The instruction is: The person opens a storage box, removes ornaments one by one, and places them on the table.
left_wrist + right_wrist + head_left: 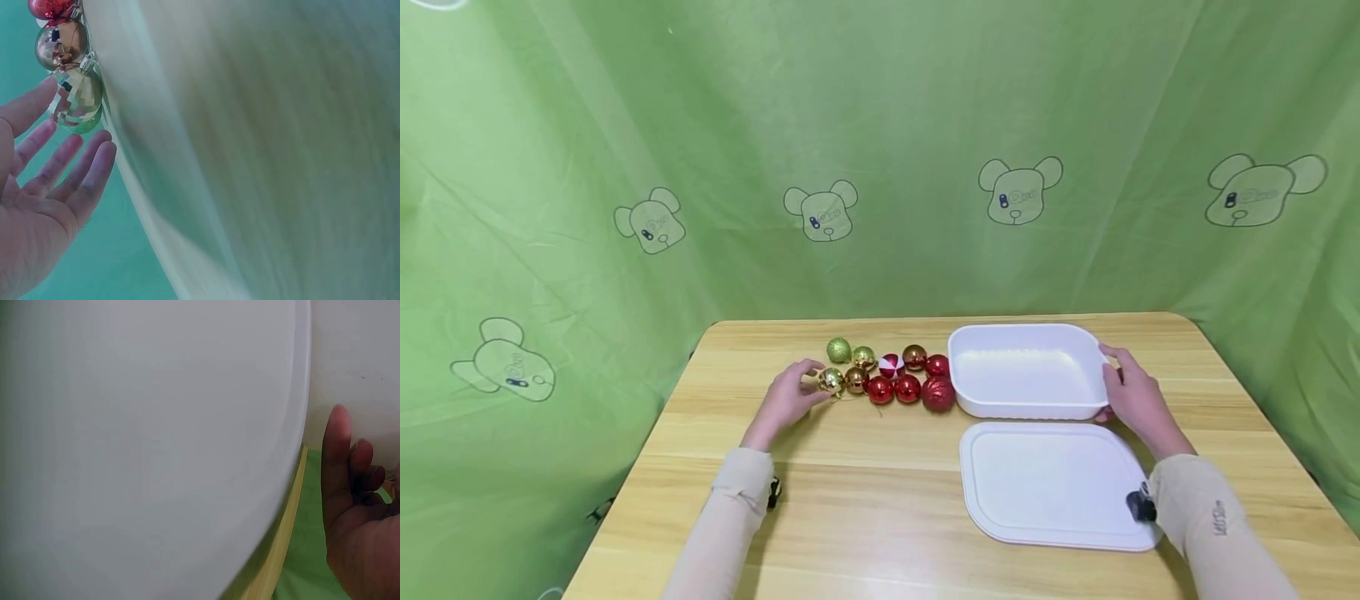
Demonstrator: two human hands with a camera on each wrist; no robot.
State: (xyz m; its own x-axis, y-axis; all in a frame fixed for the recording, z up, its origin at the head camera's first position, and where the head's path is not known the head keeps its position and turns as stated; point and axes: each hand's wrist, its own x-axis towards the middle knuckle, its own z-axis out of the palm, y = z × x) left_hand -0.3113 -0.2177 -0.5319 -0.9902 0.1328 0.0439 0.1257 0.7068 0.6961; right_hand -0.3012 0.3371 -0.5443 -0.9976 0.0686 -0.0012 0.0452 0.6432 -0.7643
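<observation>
My left hand (788, 396) is at the left end of a cluster of Christmas baubles, thumb and fingers spread around a mirrored gold bauble (831, 380). The left wrist view shows the same mirrored bauble (78, 97) beyond relaxed fingers, the thumb tip right at its side. My right hand (1138, 400) grips the right end of a white rectangular box (1030, 411), lidless and with nothing inside. From the right wrist, one finger (337, 437) lies straight along the box's outer wall (356, 369), while other fingers curl beside it.
Beside the box's left end lie shiny red baubles (881, 390), a textured red one (937, 394), brown ones (914, 357), a red-and-white one (891, 366) and a glittery green one (838, 350). A white lid (1052, 487) lies in front of the box. Green curtain (880, 275) hangs behind the table.
</observation>
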